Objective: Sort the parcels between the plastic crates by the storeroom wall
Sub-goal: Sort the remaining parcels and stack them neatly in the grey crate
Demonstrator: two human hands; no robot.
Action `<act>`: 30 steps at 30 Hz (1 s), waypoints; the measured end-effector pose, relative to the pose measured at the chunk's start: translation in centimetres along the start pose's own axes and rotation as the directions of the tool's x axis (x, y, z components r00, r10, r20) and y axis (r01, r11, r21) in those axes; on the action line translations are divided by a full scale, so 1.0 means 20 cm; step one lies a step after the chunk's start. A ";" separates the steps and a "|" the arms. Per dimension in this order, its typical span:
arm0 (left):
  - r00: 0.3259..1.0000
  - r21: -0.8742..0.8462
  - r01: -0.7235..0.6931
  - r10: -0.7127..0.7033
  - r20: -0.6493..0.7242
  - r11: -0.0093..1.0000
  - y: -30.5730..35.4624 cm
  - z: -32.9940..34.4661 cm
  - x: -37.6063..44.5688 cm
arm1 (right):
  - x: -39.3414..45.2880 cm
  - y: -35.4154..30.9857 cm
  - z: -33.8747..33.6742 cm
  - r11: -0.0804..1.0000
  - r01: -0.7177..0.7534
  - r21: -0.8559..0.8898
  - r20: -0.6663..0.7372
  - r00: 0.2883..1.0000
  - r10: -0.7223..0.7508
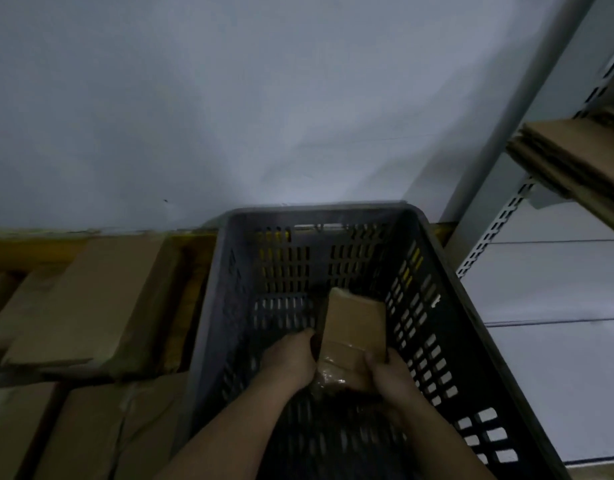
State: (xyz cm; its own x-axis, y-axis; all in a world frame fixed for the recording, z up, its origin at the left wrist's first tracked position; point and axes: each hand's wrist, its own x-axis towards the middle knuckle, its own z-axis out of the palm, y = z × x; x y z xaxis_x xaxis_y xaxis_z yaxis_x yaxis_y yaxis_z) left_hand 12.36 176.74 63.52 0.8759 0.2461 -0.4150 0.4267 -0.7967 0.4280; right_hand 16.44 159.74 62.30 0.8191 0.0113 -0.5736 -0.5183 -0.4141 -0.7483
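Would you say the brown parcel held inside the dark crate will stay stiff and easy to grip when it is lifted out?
Probably stiff: the parcel keeps flat cardboard faces and straight edges. The glossy tape near both hands, left hand and right hand, may be somewhat slippery. It looks light enough, though its weight cannot be seen.

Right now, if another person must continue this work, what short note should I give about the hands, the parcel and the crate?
Left hand: grips the left side of the brown parcel.
Right hand: grips its right near end.
Parcel: taped cardboard, held inside the dark plastic crate, toward its right wall; whether it touches the floor is unclear.
Crate: stands against the wall; no other parcel is visible in it.
Nearby: cardboard boxes on the left.
Done: cannot tell.
Left: I cannot tell whether the parcel goes in or comes out; no second crate is in view.
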 end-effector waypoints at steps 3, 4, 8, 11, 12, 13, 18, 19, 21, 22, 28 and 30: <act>0.992 0.019 -0.058 0.060 -0.113 0.998 0.07 -0.12 -0.04 | -0.03 -0.08 -0.04 1.000 0.022 0.021 -0.064 0.998 -0.020; 0.986 0.017 -0.095 0.097 -0.139 0.995 0.08 -0.18 -0.07 | -0.06 -0.12 -0.05 0.998 0.047 0.034 -0.079 0.996 -0.044; 0.938 -0.004 -0.259 0.250 -0.239 0.966 0.09 -0.46 -0.24 | -0.27 -0.31 -0.08 0.966 0.164 0.202 -0.100 0.984 -0.146; 0.856 0.028 -0.359 0.341 -0.389 0.933 0.01 -0.67 -0.44 | -0.51 -0.47 -0.08 0.927 0.279 0.252 -0.143 0.958 -0.249; 0.819 0.044 -0.384 0.362 -0.446 0.922 -0.05 -0.74 -0.51 | -0.61 -0.52 -0.07 0.908 0.307 0.283 -0.148 0.950 -0.275; 0.782 0.055 -0.403 0.375 -0.498 0.913 -0.11 -0.81 -0.58 | -0.71 -0.56 -0.06 0.884 0.330 0.332 -0.144 0.943 -0.299; 0.716 0.165 -0.326 0.357 -0.600 0.931 -0.59 -1.06 -0.96 | -1.20 -0.68 0.10 0.839 0.404 0.364 -0.069 0.910 -0.408; 0.735 0.190 -0.274 0.333 -0.591 0.943 -0.69 -1.08 -1.03 | -1.28 -0.67 0.14 0.847 0.411 0.338 -0.053 0.906 -0.419; 0.784 0.231 -0.154 0.261 -0.563 0.961 -0.87 -1.09 -1.16 | -1.42 -0.65 0.25 0.862 0.440 0.253 -0.032 0.894 -0.447; 0.806 0.248 -0.101 0.225 -0.548 0.964 -0.95 -1.09 -1.22 | -1.48 -0.62 0.30 0.870 0.460 0.175 -0.032 0.886 -0.462; 0.877 0.176 0.021 0.067 -0.476 0.984 -1.34 -0.95 -1.53 | -1.71 -0.44 0.65 0.919 0.377 -0.114 0.041 0.926 -0.375; 0.890 0.145 0.039 0.032 -0.455 0.989 -1.42 -0.87 -1.58 | -1.72 -0.35 0.75 0.918 0.324 -0.227 0.041 0.945 -0.324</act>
State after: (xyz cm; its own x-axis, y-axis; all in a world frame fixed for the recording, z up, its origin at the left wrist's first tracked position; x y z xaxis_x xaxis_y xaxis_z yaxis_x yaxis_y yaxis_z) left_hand -23.54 201.26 78.52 0.8956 0.4448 0.0095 0.4231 -0.8581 0.2910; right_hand -11.72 175.90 82.29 0.9320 0.1819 -0.3136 -0.1546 -0.5830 -0.7976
